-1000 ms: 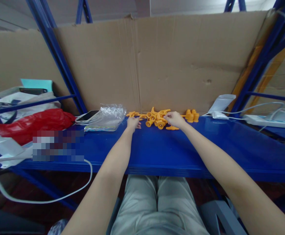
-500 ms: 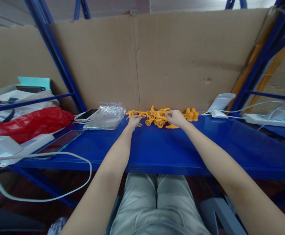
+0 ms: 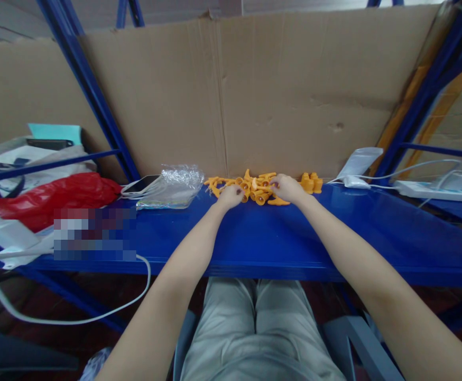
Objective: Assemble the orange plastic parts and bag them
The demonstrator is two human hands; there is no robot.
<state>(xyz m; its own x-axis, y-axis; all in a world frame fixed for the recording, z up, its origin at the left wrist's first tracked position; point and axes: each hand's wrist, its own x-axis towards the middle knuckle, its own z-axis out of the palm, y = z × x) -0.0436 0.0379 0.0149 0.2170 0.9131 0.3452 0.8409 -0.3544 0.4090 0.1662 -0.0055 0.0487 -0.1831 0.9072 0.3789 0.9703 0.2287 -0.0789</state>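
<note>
A pile of orange plastic pieces (image 3: pixel 259 196) lies at the back of the blue shelf, some hollow and cup-shaped, others curved like horns. At the pile's left side is my left hand (image 3: pixel 231 197), its fingers curled around the edge of a hollow orange piece (image 3: pixel 245 193). My right hand (image 3: pixel 288 189) is at the pile's right side with thumb and fingers pinched together; what lies between them is hidden. Curved orange pieces with a thin chain-like strand (image 3: pixel 214 186) rest left of my left hand. Several orange pieces (image 3: pixel 311 183) stand upright beyond my right hand.
Cardboard (image 3: pixel 286 95) walls off the back of the blue shelf (image 3: pixel 270 243). On the left are a clear plastic bag (image 3: pixel 179 185), a phone (image 3: pixel 144 184), a red bag (image 3: pixel 56 198) and a looping white cable (image 3: pixel 92 321). A white power strip (image 3: pixel 441 191) lies at right.
My left hand has moved right, from the curved pieces to the cup-shaped ones, and its fingers have closed. My right hand stays at the pile's right side, still pinched.
</note>
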